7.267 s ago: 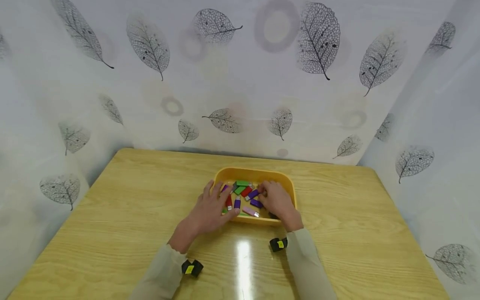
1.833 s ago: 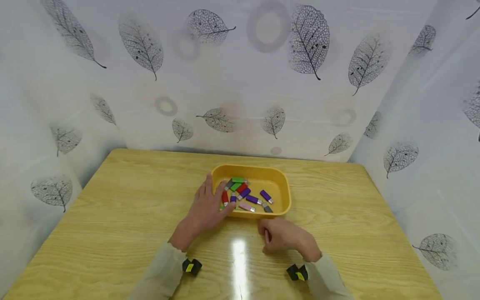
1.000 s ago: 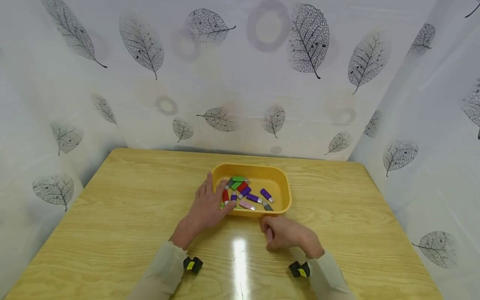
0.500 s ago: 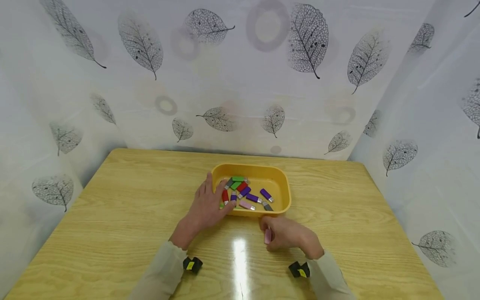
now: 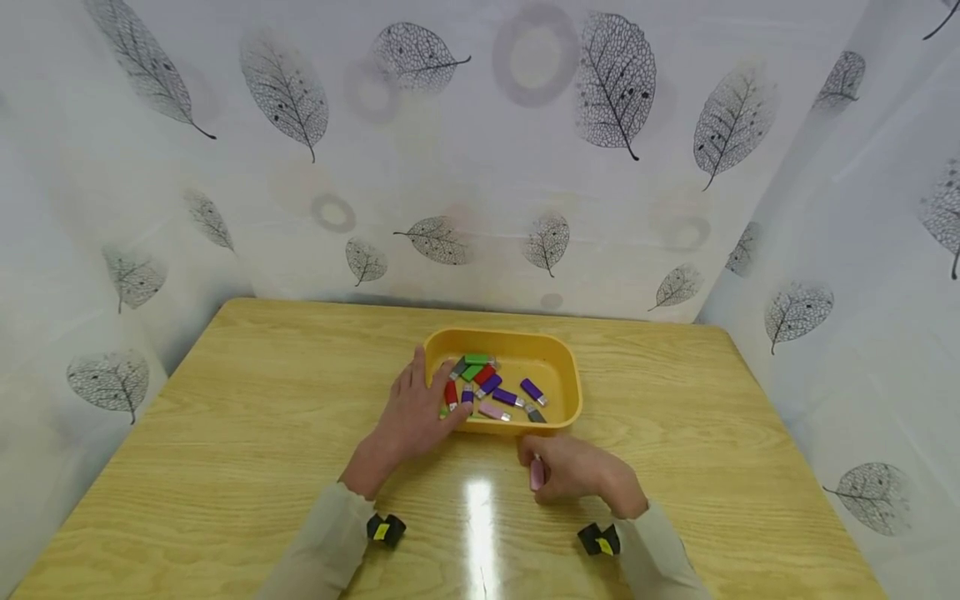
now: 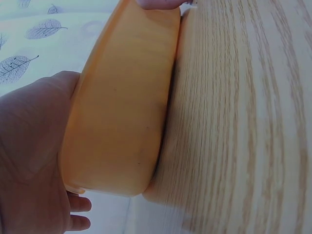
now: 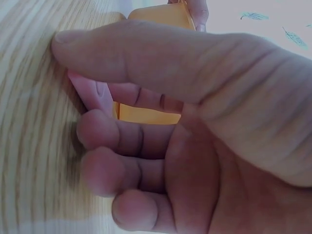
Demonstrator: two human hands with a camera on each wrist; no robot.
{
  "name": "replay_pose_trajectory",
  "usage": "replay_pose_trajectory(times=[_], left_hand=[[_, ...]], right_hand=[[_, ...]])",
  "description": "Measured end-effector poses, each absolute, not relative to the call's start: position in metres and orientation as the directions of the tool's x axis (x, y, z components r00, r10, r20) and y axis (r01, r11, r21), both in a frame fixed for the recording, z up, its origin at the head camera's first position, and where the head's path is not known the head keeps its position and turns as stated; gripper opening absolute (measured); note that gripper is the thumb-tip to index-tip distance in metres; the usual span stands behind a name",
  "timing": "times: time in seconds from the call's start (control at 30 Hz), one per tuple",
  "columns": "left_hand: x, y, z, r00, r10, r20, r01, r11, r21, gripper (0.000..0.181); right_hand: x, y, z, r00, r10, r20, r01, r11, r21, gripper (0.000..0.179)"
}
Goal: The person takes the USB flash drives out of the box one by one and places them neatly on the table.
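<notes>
A yellow plastic tray (image 5: 558, 367) holds several USB flash drives in green, red, purple, grey and pink. My left hand (image 5: 411, 417) rests over its left end, fingers fairly straight and spread, thumb across the front rim; in the left wrist view the palm lies along the tray's (image 6: 117, 107) rim. Just in front of the tray, low over the table, my right hand (image 5: 573, 468) holds a pink USB flash drive (image 5: 537, 475) between thumb and index finger. In the right wrist view that pink drive (image 7: 93, 92) is partly hidden by the thumb, and the other fingers curl loosely beside it.
The tray stands on a light wooden table (image 5: 285, 367), toward its back edge. Behind and at both sides hang pale curtains (image 5: 480, 183) printed with leaves. A black strap piece with a yellow mark (image 5: 385, 530) sits at each wrist.
In the oldest frame the right hand was inside the tray; it is now in front of it with the pink drive. That drive has turned slightly between the fingers. The left hand stays put.
</notes>
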State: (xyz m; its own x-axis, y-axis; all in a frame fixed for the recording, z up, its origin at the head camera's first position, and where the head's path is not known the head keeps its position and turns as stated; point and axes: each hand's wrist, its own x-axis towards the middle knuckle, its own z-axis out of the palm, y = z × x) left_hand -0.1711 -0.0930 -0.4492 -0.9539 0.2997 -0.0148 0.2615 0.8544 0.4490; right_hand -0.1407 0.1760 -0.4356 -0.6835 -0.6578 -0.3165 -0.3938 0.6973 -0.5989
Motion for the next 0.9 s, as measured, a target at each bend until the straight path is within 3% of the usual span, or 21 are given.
replay_pose_trajectory(times=[0.53,0.8,0.9], left_hand=[[-0.171,-0.094,-0.449,-0.953,0.302,-0.02,0.263,0.86,0.436,0.081],[-0.17,-0.094,-0.45,-0.951,0.308,-0.013,0.271,0.857,0.439,0.08],[-0.171,-0.093,-0.45,-0.952,0.305,-0.011,0.267,0.851,0.451,0.08]], right_hand=[[-0.14,0.177,-0.431,-0.689,-0.641,-0.338,-0.356,0.705,-0.613,0.038],[-0.14,0.183,-0.417,-0.716,-0.653,-0.246,-0.368,0.653,-0.662,0.012],[-0.143,0.186,-0.416,-0.734,-0.643,-0.219,-0.369,0.649,-0.665,0.012]])
